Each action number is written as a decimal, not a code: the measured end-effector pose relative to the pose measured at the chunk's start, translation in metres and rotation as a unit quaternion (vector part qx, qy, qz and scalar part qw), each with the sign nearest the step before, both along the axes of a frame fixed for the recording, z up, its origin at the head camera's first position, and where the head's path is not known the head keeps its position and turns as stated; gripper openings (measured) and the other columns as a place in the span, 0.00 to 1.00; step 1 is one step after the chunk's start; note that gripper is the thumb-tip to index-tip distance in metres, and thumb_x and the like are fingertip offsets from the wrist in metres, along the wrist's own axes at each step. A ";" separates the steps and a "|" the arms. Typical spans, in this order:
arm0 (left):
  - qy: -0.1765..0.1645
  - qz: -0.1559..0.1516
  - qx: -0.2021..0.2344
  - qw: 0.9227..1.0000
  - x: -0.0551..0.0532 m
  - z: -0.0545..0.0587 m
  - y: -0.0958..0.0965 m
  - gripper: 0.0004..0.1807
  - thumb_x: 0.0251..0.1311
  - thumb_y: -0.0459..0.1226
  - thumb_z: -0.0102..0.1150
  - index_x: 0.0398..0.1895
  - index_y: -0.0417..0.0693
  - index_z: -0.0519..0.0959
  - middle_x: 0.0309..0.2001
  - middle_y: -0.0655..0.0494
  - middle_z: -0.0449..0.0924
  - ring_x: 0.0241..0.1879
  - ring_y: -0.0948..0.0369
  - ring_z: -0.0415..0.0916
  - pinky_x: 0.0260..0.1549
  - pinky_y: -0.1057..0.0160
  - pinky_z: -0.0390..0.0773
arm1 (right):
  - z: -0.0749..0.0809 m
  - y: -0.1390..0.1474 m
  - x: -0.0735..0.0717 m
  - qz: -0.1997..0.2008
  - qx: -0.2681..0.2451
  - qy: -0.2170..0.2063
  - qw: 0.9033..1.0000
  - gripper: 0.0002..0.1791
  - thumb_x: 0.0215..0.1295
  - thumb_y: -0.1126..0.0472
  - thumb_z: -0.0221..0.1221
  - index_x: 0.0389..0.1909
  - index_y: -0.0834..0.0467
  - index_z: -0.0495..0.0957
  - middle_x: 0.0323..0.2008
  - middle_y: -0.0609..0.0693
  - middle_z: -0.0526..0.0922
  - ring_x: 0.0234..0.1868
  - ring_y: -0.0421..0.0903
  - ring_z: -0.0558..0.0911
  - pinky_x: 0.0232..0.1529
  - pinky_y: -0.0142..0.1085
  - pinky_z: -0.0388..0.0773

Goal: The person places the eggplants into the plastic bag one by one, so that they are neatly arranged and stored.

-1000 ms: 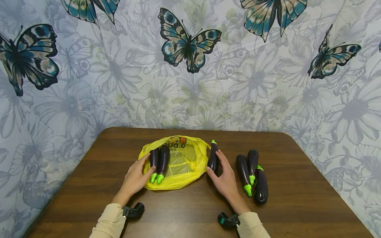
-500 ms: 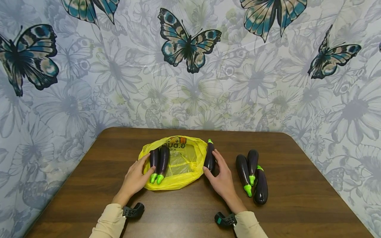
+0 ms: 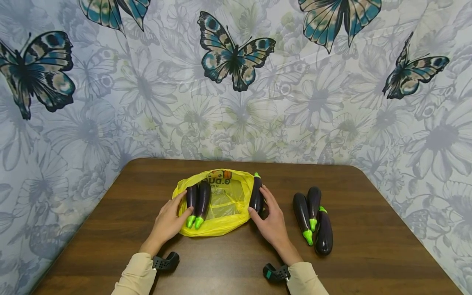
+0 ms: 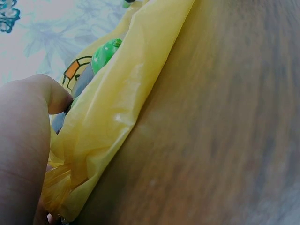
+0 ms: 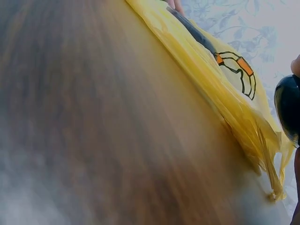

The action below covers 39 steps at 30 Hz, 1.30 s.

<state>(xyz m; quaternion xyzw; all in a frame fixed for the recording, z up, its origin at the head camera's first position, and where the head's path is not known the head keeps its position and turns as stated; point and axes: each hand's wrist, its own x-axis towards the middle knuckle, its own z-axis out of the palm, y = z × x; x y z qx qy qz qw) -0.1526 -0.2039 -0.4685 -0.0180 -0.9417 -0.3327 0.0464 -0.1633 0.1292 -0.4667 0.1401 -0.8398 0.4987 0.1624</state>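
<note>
A yellow plastic bag (image 3: pixel 221 231) lies with its mouth wide, two dark eggplants with green caps (image 3: pixel 203 200) side by side in its left part. My left hand (image 3: pixel 167 221) holds the bag's left side; its thumb crosses the rim beside the nearer eggplant cap (image 4: pixel 105 55), and the other fingers are mostly hidden. At the bag's right rim, my right hand (image 3: pixel 272 223) grips another eggplant (image 3: pixel 256 197) between thumb and fingers, green tip pointing away. Its rounded dark end (image 5: pixel 287 110) shows beside the bag wall (image 5: pixel 220 105) in the right wrist view.
Three more eggplants (image 3: pixel 323 233) lie in a cluster on the brown table (image 3: pixel 368 254), right of my right hand. Behind the table's far edge hangs a butterfly-patterned cloth (image 3: pixel 236 123). A black wrist device (image 3: pixel 166 262) sits on each wrist.
My right hand has moved slightly left with its eggplant, from beside the bag up to the right rim. The left hand and the eggplants in the bag have stayed put.
</note>
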 end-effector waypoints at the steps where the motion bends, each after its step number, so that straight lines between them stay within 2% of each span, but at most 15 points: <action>1: -0.001 0.000 0.001 1.000 0.000 0.000 0.000 0.39 0.74 0.53 0.54 0.82 0.50 0.56 0.78 0.37 0.59 0.77 0.32 0.52 0.71 0.25 0.51 | 0.000 -0.001 0.000 0.001 0.000 0.002 1.000 0.39 0.66 0.56 0.69 0.76 0.54 0.66 0.79 0.53 0.63 0.72 0.54 0.73 0.65 0.50 0.77; 9: 0.006 0.002 0.002 1.000 0.001 0.000 0.001 0.38 0.74 0.53 0.54 0.82 0.50 0.57 0.78 0.37 0.60 0.76 0.31 0.53 0.70 0.24 0.52 | -0.001 -0.005 0.000 0.008 -0.001 0.006 1.000 0.40 0.66 0.56 0.70 0.77 0.53 0.65 0.78 0.53 0.63 0.67 0.54 0.78 0.64 0.50 0.78; 15: 0.016 0.002 0.003 1.000 0.000 -0.002 0.002 0.39 0.73 0.52 0.56 0.81 0.49 0.58 0.77 0.37 0.61 0.76 0.31 0.54 0.69 0.24 0.53 | -0.001 -0.010 -0.001 0.020 -0.004 0.006 1.000 0.40 0.66 0.56 0.69 0.77 0.53 0.65 0.78 0.51 0.64 0.72 0.53 0.73 0.66 0.49 0.75; 20: 0.013 0.002 0.004 1.000 0.000 -0.001 0.002 0.39 0.74 0.52 0.55 0.81 0.49 0.58 0.78 0.38 0.61 0.76 0.32 0.54 0.70 0.24 0.53 | -0.002 -0.015 -0.001 0.031 -0.006 0.009 0.999 0.40 0.66 0.55 0.70 0.76 0.53 0.66 0.79 0.54 0.63 0.76 0.53 0.68 0.68 0.51 0.74; 28: 0.009 -0.002 0.005 1.000 0.000 0.001 0.001 0.39 0.74 0.53 0.55 0.82 0.50 0.57 0.78 0.38 0.60 0.77 0.33 0.53 0.72 0.26 0.51 | -0.001 -0.021 -0.001 0.034 -0.005 0.009 0.999 0.39 0.66 0.54 0.70 0.76 0.52 0.66 0.78 0.51 0.64 0.75 0.53 0.69 0.67 0.50 0.74; 39: 0.005 0.003 0.006 1.000 -0.001 -0.001 0.001 0.39 0.73 0.51 0.56 0.82 0.50 0.57 0.78 0.38 0.61 0.76 0.31 0.53 0.69 0.24 0.53 | 0.001 -0.032 0.000 0.053 -0.014 -0.009 0.998 0.39 0.66 0.55 0.69 0.76 0.53 0.66 0.78 0.48 0.63 0.75 0.52 0.69 0.69 0.47 0.73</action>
